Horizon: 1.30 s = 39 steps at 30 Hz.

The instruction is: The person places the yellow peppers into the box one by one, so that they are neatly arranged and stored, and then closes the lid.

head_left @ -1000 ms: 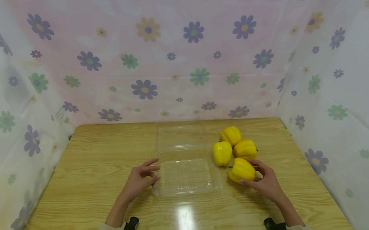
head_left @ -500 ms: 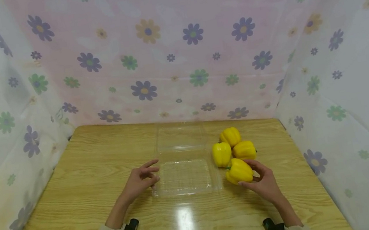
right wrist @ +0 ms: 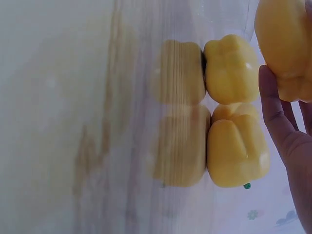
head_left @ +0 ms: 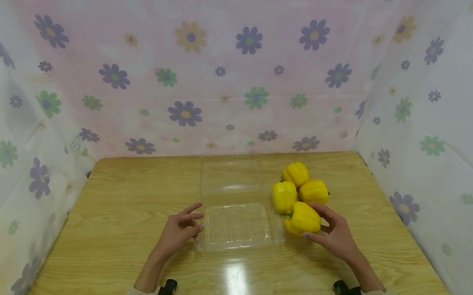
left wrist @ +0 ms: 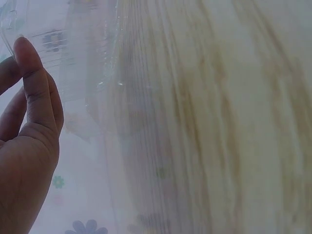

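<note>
My right hand [head_left: 337, 236] grips a yellow bell pepper [head_left: 304, 217] with thumb and fingers round its right side. Its green stem points left, toward the container. In the right wrist view this held pepper [right wrist: 285, 44] is higher than two others on the table. A clear plastic clamshell container [head_left: 238, 225] lies unfolded in front of me, its lid [head_left: 231, 174] toward the back. At the container's left rim is my left hand [head_left: 180, 233], fingers loosely extended, fingertips right at the edge. In the left wrist view one fingertip of that hand [left wrist: 36, 107] overlaps the clear rim.
Three more yellow bell peppers sit grouped right of the container: one at the back [head_left: 296, 174], one at the left [head_left: 284, 196] and one at the right [head_left: 314, 192]. Flowered sheeting [head_left: 207, 71] walls in the wooden table [head_left: 125, 193] at the back and sides.
My right hand has moved slightly left with the bell pepper, bringing it nearer the container's right edge. My left hand stays at the left rim. The other peppers have not moved.
</note>
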{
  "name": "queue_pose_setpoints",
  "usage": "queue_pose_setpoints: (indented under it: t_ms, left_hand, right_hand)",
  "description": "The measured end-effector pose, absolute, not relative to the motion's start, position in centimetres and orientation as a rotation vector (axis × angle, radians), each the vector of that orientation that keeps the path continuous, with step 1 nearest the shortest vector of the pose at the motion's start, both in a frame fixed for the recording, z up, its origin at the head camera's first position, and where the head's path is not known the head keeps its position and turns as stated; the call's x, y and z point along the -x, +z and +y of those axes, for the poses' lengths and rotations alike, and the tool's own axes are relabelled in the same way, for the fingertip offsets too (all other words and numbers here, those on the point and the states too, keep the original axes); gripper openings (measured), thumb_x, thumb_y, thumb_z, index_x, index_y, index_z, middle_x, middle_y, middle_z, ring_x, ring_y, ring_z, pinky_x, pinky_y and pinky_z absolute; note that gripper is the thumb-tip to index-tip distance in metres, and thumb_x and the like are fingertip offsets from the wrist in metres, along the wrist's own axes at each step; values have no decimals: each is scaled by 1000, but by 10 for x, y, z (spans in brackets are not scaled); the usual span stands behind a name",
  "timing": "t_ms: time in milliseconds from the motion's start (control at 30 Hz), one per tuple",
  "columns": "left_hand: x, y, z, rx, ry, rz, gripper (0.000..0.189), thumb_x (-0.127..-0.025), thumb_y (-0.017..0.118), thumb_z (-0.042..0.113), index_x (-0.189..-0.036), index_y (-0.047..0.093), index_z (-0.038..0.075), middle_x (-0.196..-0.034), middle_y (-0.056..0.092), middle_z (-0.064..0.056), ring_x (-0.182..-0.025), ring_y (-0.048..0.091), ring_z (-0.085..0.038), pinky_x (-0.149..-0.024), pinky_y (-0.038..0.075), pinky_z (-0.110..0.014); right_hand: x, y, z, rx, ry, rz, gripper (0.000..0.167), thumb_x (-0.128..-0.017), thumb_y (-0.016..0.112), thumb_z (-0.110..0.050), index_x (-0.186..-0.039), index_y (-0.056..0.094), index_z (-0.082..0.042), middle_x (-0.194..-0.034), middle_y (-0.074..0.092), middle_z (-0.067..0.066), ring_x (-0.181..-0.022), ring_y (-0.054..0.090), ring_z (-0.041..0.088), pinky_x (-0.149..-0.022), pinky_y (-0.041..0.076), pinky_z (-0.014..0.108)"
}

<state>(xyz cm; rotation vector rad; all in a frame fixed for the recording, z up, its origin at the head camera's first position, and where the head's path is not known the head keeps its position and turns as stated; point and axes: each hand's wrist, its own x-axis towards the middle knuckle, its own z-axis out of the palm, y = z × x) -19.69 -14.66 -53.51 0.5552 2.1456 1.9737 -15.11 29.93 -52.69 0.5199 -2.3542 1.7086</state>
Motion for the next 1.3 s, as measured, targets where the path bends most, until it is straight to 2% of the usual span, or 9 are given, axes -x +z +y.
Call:
queue_pose_setpoints:
  t_ms: [100,233,500,633,900,1200,1300]
  left_hand:
    - [197,-534,-147,-549,1974,2137,37,-96,68,0,-128,62,-16,-158,38,-24,-78,64,-32,-60,59,-30]
    - [197,-532,-146,-541,1987,2127,37,-96,67,-2,-129,61,-16,-159,38,-25,-78,64,-31,-60,59,-30]
    - [196,-534,-145,-550,2022,2117,36,-94,66,-7,-128,60,-19,-157,36,-30,-77,63,-33,-58,58,-31]
    - [196,-534,-144,-565,2036,2109,35,-94,65,-8,-127,60,-20,-157,36,-31,-76,64,-29,-58,58,-30]
    - [197,-531,-142,-563,2019,2125,36,-95,65,-6,-128,59,-20,-157,37,-29,-78,64,-30,-58,58,-31]
    - [196,-528,-139,-530,1988,2170,38,-95,66,-4,-129,58,-20,-157,39,-27,-78,64,-34,-57,58,-31]
    - [196,-529,-138,-529,1996,2172,38,-96,66,-4,-130,58,-19,-157,39,-27,-77,64,-34,-57,58,-30]
  right_hand:
    - [151,-524,296,-543,1697,-2350,73,-77,83,11,-143,54,0,-138,59,8,-121,57,7,-88,58,21]
    - [149,-520,292,-558,1685,-2356,74,-77,84,10,-144,54,-1,-140,58,11,-123,56,7,-89,57,22]
    - [146,-513,281,-586,1732,-2330,75,-76,83,12,-144,53,0,-140,57,3,-125,56,7,-89,58,23]
    - [144,-513,276,-621,1773,-2293,75,-76,81,15,-144,51,3,-141,56,2,-126,56,8,-89,59,25]
    - [145,-512,268,-642,1806,-2289,81,-81,77,16,-151,41,3,-153,41,24,-140,45,8,-95,56,26]
    - [143,-514,255,-714,1861,-2216,80,-81,73,21,-151,39,6,-151,33,37,-142,42,7,-93,57,24]
    - [141,-514,249,-737,1867,-2221,78,-81,73,20,-151,39,6,-150,35,37,-141,44,7,-92,58,25]
